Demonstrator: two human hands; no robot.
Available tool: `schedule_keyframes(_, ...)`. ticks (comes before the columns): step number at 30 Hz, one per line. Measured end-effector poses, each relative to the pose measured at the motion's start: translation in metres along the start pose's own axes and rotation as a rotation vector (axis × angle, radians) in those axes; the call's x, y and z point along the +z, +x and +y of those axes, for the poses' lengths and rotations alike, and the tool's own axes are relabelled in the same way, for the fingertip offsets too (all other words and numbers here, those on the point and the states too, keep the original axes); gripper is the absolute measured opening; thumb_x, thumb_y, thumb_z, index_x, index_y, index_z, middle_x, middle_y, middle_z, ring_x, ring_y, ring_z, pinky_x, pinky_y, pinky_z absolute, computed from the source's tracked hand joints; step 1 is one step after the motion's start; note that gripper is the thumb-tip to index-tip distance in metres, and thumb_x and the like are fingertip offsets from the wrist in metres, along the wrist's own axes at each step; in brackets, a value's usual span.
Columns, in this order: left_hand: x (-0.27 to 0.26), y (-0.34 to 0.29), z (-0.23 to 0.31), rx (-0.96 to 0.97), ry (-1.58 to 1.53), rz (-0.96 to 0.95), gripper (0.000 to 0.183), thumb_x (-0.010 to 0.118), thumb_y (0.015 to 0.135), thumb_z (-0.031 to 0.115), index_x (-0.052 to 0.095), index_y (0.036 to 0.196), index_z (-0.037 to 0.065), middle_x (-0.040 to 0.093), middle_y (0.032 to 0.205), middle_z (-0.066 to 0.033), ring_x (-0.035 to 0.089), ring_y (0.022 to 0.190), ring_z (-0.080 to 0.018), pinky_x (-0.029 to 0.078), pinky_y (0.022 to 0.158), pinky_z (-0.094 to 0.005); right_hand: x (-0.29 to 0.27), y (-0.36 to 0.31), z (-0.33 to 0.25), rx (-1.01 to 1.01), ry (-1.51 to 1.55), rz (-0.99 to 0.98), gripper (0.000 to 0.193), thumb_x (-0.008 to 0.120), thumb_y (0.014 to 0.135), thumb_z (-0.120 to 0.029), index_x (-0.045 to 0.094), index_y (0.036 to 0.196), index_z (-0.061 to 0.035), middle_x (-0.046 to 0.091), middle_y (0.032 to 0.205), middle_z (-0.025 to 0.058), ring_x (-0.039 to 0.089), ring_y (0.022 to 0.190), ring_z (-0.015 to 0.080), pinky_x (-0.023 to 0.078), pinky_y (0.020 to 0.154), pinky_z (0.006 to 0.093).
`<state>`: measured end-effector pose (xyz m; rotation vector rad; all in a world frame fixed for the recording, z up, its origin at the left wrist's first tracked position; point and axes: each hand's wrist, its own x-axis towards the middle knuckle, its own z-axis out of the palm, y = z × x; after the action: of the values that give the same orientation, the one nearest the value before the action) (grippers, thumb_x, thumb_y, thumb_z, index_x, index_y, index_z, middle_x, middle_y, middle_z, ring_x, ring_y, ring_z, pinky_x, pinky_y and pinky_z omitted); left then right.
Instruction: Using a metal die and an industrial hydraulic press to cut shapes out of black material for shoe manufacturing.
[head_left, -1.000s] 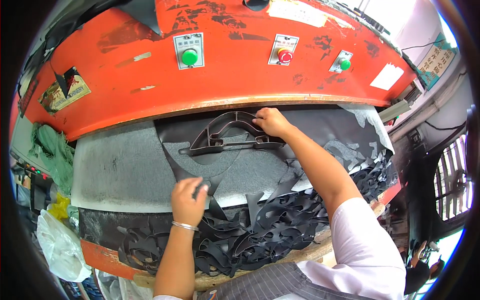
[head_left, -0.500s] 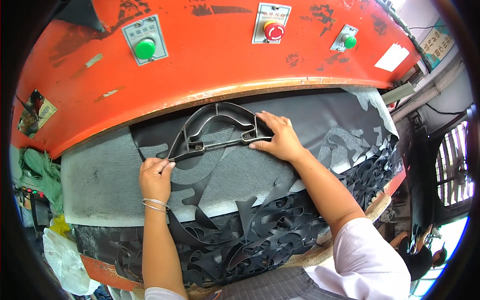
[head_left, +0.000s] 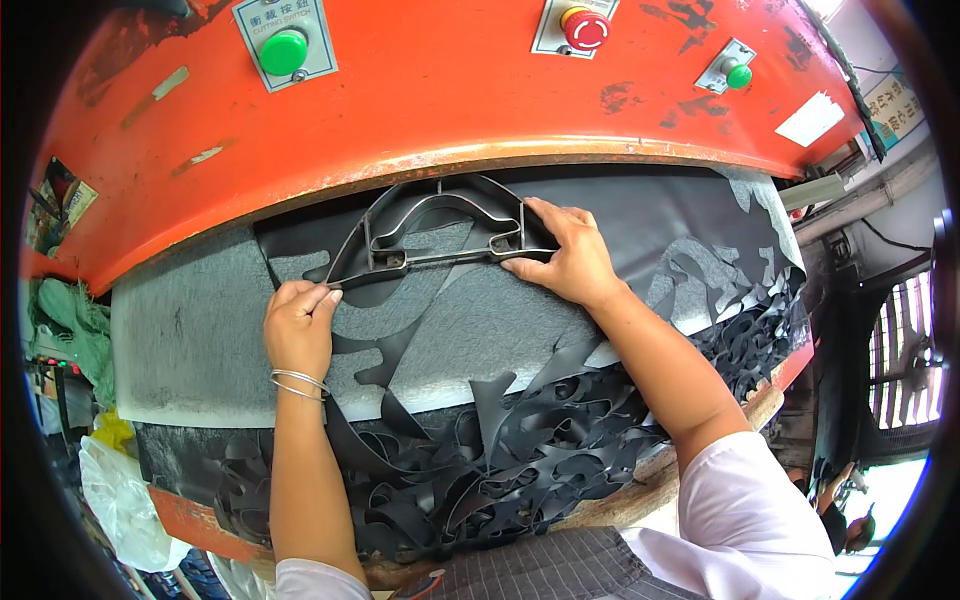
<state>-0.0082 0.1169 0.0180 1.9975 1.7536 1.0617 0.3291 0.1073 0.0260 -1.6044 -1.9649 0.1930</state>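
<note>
Arched metal die (head_left: 450,259) over cut black sheet (head_left: 640,205), arch top reaching the red beam's (head_left: 420,105) lower edge in view; gap unclear. Left hand (head_left: 298,330): fingers pinching its left tip. Right hand (head_left: 578,258): thumb and fingers gripping right end. Grey pad (head_left: 190,330) stretches leftward; black scraps (head_left: 540,435) crowd front edge.
</note>
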Motion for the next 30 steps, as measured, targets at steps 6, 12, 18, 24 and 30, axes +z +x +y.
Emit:
schedule_keyframes(6,-0.003,0.001,0.002,-0.003,-0.021,0.004,0.014,0.073,0.077,0.013,0.072,0.084,0.0,0.064,0.083,-0.0091,0.06,0.083,-0.0255,0.046,0.076,-0.0345,-0.001,0.001,-0.003,-0.002,-0.028,-0.004,0.076,0.08,0.064,-0.039,0.056,0.126,-0.0012,0.06,0.125,0.0173,0.057,0.111,0.033,0.036,0.102,0.0389)
schedule_keyframes(12,-0.003,-0.001,0.003,-0.013,-0.035,0.012,0.013,0.074,0.075,0.012,0.072,0.082,0.001,0.065,0.083,-0.0081,0.06,0.083,-0.0251,0.047,0.077,-0.0341,-0.004,0.001,-0.001,-0.069,-0.079,0.03,0.076,0.079,0.064,-0.04,0.056,0.124,-0.0002,0.06,0.125,0.0181,0.058,0.112,0.03,0.038,0.101,0.0392)
schedule_keyframes(18,-0.005,-0.011,0.001,0.017,0.0,0.003,0.016,0.074,0.075,0.013,0.072,0.086,0.002,0.066,0.087,-0.0093,0.06,0.083,-0.0262,0.048,0.077,-0.0351,-0.012,-0.013,-0.009,-0.066,-0.11,0.052,0.076,0.078,0.068,-0.044,0.054,0.126,-0.0012,0.06,0.123,0.0191,0.056,0.115,0.0313,0.037,0.103,0.0403)
schedule_keyframes(24,-0.047,-0.037,0.01,-0.12,-0.198,0.054,0.022,0.07,0.083,0.015,0.07,0.102,0.003,0.065,0.092,-0.0111,0.064,0.078,-0.0198,0.05,0.071,-0.0294,-0.065,-0.071,-0.003,0.06,0.104,0.439,0.072,0.081,0.071,-0.034,0.052,0.127,0.0009,0.054,0.127,0.0197,0.048,0.121,0.0356,0.037,0.104,0.045)
schedule_keyframes(30,-0.086,-0.023,0.145,0.218,-0.295,0.266,0.012,0.068,0.085,0.011,0.069,0.09,0.0,0.063,0.079,-0.0104,0.06,0.071,-0.0215,0.048,0.067,-0.0309,-0.205,-0.006,0.015,0.037,-0.096,1.219,0.051,0.05,0.098,-0.028,0.04,0.137,0.0027,0.035,0.144,0.0243,0.03,0.136,0.0369,0.022,0.112,0.0467)
